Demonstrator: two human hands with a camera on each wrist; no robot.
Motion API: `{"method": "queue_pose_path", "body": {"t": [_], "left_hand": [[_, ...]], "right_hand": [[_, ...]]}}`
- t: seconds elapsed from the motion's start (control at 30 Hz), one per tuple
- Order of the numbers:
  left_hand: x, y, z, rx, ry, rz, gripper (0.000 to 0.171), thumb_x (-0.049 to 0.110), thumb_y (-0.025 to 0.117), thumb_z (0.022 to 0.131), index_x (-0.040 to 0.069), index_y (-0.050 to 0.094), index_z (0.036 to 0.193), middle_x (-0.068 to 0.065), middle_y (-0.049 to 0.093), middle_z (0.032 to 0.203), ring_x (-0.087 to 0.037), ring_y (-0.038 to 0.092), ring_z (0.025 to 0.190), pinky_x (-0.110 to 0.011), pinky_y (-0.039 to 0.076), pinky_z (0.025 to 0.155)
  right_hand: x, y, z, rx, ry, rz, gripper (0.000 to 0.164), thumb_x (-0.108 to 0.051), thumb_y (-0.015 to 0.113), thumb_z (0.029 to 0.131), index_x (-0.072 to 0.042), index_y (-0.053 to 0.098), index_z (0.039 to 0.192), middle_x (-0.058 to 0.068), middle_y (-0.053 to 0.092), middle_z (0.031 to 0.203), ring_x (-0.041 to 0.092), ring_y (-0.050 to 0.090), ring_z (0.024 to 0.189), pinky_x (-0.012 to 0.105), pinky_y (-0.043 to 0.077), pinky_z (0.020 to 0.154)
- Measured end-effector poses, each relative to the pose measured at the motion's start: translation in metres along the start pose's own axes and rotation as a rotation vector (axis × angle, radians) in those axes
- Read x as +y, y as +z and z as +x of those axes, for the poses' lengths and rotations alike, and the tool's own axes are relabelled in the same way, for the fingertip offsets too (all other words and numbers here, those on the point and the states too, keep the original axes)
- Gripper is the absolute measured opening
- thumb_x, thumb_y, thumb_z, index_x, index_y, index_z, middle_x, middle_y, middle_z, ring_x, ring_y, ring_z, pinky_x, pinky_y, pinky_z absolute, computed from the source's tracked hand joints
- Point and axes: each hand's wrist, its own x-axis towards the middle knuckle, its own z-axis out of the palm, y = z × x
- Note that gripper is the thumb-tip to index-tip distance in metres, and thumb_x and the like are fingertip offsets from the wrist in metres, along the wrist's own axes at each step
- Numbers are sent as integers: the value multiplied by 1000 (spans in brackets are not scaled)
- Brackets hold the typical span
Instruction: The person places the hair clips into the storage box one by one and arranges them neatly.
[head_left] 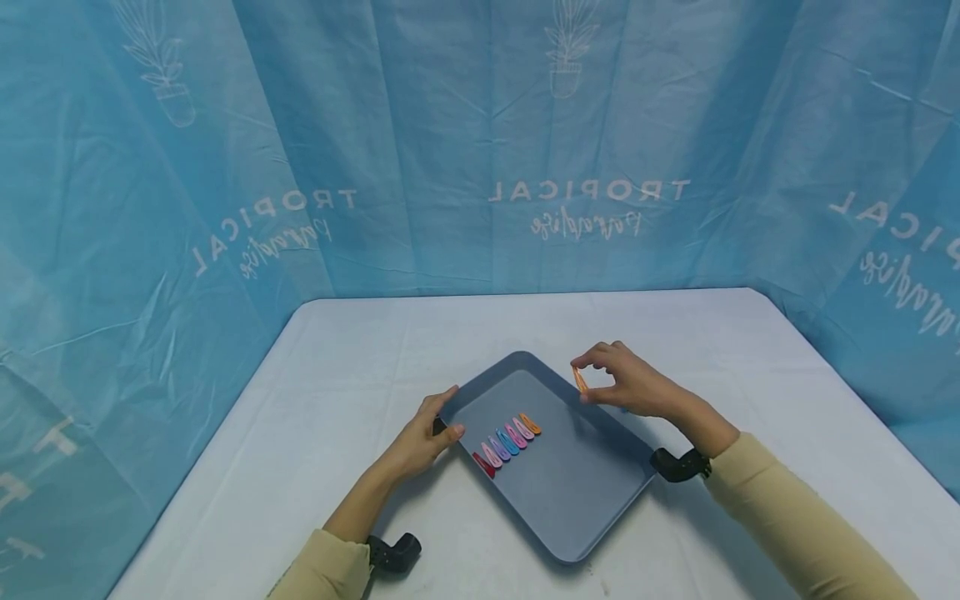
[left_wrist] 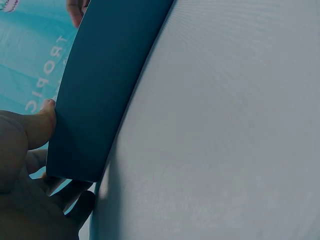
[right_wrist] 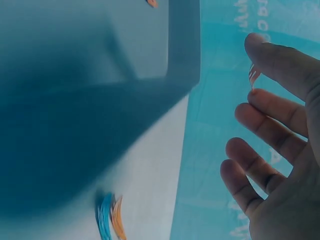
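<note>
A grey-blue rectangular tray (head_left: 581,483) lies turned cornerwise on the table. My left hand (head_left: 420,437) grips its left corner; in the left wrist view the thumb rests at the rim and the fingers (left_wrist: 80,210) wrap the corner. Above the tray's far right edge, my right hand (head_left: 630,383) pinches an orange snap hair clip (head_left: 579,379) between thumb and forefinger. The right wrist view shows this clip (right_wrist: 254,76) edge-on, the other fingers spread loosely. Inside the tray, several hair clips (head_left: 503,445) form a slanting row, red at the near end, then pinks, purple and blue, to orange.
Beyond the tray's far right side, a blue clip (right_wrist: 104,217) and an orange clip (right_wrist: 118,219) lie side by side on the white tablecloth (head_left: 360,358). A blue printed curtain (head_left: 442,150) hangs behind the table and along both sides.
</note>
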Motion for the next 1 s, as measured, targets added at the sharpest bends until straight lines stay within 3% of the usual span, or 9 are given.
{"method": "queue_pose_path", "body": {"t": [0.17,0.47,0.73,1.0], "left_hand": [[0,0,0,0,-7,-3,66,19,58,94,10,25,150,-17,30,150,-38,22,143,-58,23,112],[-1,0,0,6,-14,8,66,21,59,93,11,26,150,-16,31,149,-38,24,142,-58,24,111],[0,0,-1,2,-5,6,67,22,59,93,11,26,150,-16,31,149,-37,24,142,-58,24,112],[-1,0,0,6,-11,-4,66,20,59,93,11,26,150,-16,31,149,-37,24,142,-58,22,112]], "right_hand": [[-9,7,7,-29,-14,28,51,-27,76,79,-12,61,125,5,60,124,24,47,113,53,39,98],[-15,20,18,-100,-77,47,49,-21,76,80,-16,60,126,2,58,126,22,43,109,39,42,87],[-10,32,25,-131,-141,30,50,-21,75,80,-10,59,127,3,59,126,20,42,106,38,41,86],[-10,35,27,-173,-131,53,49,-22,74,82,-12,60,127,2,58,128,20,42,109,42,43,90]]}}
